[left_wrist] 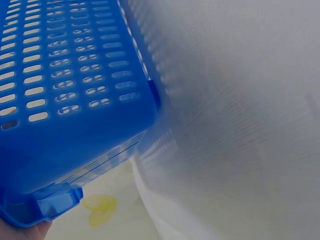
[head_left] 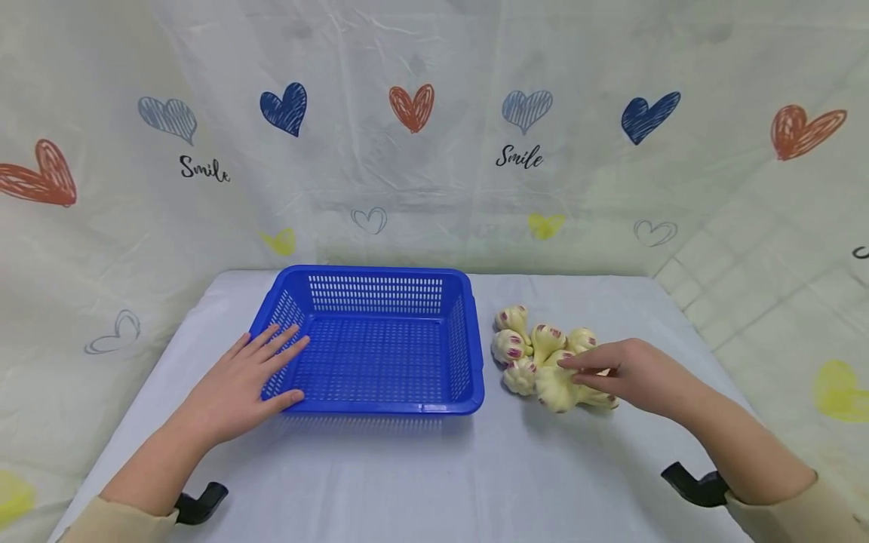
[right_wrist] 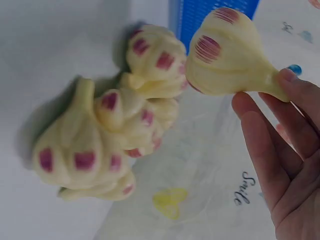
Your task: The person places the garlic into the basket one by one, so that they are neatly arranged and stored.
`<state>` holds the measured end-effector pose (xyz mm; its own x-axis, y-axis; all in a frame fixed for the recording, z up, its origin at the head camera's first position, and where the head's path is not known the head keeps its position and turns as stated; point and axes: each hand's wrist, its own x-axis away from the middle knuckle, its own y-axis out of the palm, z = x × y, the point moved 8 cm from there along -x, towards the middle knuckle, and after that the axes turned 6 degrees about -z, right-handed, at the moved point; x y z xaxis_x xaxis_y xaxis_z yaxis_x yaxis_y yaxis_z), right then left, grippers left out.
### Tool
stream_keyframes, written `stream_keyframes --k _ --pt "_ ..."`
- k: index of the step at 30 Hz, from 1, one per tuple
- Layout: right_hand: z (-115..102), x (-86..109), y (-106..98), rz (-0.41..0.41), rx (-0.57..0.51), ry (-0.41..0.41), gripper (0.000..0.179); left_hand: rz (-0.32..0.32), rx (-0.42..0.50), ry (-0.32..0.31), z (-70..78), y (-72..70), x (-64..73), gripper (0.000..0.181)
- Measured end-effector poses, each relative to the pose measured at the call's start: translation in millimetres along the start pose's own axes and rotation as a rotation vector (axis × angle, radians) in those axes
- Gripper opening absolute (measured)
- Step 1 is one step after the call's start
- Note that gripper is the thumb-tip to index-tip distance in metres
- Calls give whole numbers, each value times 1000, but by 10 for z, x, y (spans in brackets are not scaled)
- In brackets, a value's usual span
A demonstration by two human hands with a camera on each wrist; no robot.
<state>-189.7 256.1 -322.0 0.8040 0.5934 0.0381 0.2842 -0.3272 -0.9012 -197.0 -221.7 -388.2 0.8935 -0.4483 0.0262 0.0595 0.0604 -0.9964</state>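
on wht cloth (head_left: 407,483), blue basket (head_left: 380,408) nr garlic (head_left: 554,386), heart-print backdrop (head_left: 462,45) bhnd

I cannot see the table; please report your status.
Left hand at left side of blue basket. Right hand pinches garlic bulb by stem. No obstruction visible.

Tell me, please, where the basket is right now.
In the head view, the basket sits left of the garlic, the left hand at its left rim.

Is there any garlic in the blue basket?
No, the head view shows the bare floor of the basket, with the garlic all outside it, to its right.
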Motion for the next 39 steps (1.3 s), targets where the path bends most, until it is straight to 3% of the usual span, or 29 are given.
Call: stream_keyframes --k 12,18,28,32,39 --pt "-68 -392 -180 -41 -14 27 30 4 9 0 -11 -7 -15 81" --pt "-115 -711 -251 -56 -39 52 28 3 -1 0 -2 -39 -18 81" --pt "-186 -1314 -257 -153 -148 133 31 17 13 6 7 -45 4 80" --pt "-257 -1533 -251 -184 -155 127 33 33 7 17 21 -46 5 80" --pt "-439 -1843 -206 -226 -127 69 31 0 1 0 2 -12 -2 81"
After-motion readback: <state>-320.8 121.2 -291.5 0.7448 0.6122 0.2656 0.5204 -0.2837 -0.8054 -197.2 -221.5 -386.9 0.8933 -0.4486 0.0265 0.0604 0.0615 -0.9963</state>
